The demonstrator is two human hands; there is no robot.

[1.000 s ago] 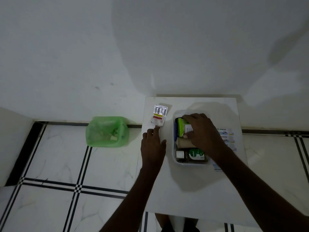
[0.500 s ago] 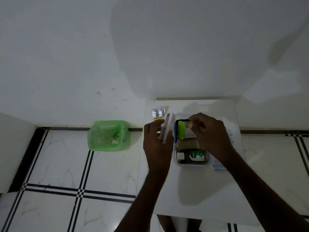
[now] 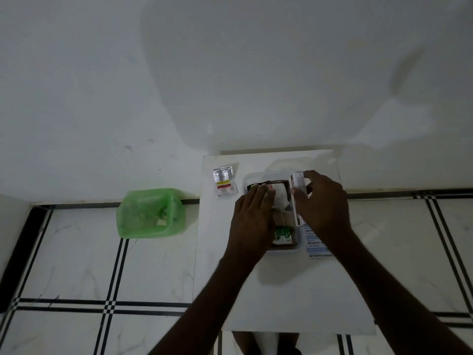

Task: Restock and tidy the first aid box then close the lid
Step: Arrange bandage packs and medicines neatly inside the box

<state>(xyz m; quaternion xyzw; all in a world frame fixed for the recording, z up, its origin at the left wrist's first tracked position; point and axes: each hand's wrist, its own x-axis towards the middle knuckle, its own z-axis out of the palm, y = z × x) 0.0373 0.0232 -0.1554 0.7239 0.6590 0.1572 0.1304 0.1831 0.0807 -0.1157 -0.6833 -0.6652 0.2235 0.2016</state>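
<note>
So, only one view to go on, the head camera, looking down at the little white table [image 3: 281,290] pushed against the wall.

Big change from a second ago: my left hand [image 3: 252,216] was flat on the table by the blister packs, then it lifted the long white medicine carton, and now that carton [image 3: 298,198] has crossed over to my right hand [image 3: 323,203]. My right fingers are curled around its top end, pinching it, and it stands on edge along the right wall of the first aid box [image 3: 284,248]. I can't tell if it's fully inside yet or just resting on the rim.

My left hand has dropped into the box, fingers pressed together and flat on a white-labelled bottle [image 3: 279,194], holding it over to make room, I think. It's pressing more than gripping. The green pack [image 3: 281,234] sits at the near end of the box, partly under my wrist.

Still outside: the blister packs [image 3: 224,181] on the far left of the table, untouched, and the antiseptic bandage strips [image 3: 316,243] just beside the box on the right. I don't clearly see the lid anywhere.

So restocking is maybe halfway by my guess. Carton needs sliding down flat, then the blisters and strips go in. The green-lined bin [image 3: 151,213] on the floor is out of play.
</note>
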